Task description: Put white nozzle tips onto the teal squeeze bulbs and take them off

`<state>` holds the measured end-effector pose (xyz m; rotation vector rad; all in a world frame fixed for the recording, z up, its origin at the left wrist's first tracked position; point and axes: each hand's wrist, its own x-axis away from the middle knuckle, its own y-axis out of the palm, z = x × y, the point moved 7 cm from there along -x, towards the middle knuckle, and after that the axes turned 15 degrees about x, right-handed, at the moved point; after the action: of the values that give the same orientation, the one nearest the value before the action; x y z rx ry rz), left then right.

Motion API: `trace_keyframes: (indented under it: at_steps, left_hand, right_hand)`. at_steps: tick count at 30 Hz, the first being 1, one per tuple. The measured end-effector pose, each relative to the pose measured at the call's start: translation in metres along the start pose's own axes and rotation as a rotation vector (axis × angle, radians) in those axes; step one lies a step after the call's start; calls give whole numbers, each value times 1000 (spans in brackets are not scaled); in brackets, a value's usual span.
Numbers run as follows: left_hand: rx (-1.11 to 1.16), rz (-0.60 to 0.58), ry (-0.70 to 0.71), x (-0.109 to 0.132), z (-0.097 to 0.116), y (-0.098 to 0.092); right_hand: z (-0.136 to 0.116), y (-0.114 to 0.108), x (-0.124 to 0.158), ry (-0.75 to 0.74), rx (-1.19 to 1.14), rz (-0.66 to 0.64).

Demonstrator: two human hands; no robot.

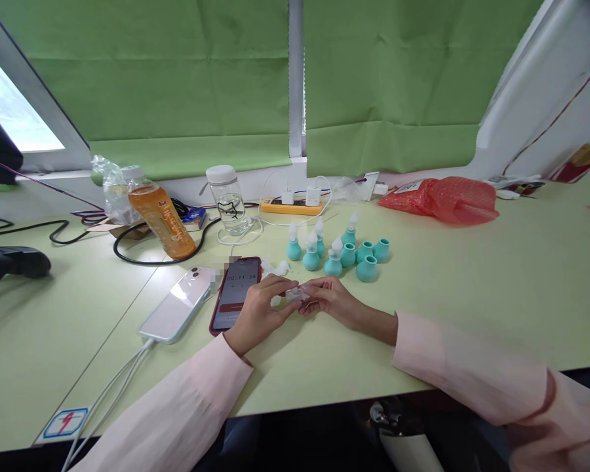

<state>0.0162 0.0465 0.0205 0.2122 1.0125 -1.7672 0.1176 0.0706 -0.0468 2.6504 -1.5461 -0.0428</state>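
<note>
Between my two hands is a small translucent white plastic piece [296, 295], partly covered by fingers. My left hand [265, 303] pinches it from the left, above the lower right part of a phone [236, 288] with a lit timer. From the right, my right hand [332, 300] grips the same piece with bent fingers. Beyond the hands stand several teal bulbs [366, 269]. Some carry clear white nozzles [336, 246] on top; others show open round mouths. Loose white plastic bits [276, 267] lie just behind my left hand.
Left of the lit phone lies a white phone [177, 308] with cables. An orange drink bottle [161, 219], a clear water bottle [230, 203] and an orange power strip [291, 207] are at the back. A red bubble-wrap bag [442, 198] lies at the back right. A black device [14, 265] is far left.
</note>
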Motion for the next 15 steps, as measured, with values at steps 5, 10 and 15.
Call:
trace_keyframes:
  at_steps: [5, 10, 15]
  left_hand:
    - [-39, -32, 82, 2, 0, 3]
    - [-83, -113, 174, 3, 6, 8]
    - [-164, -216, 153, 4, 8, 15]
  right_hand:
    - [0, -1, 0, 6, 22, 7]
    - [0, 0, 1, 13, 60, 13]
    - [0, 1, 1, 12, 78, 11]
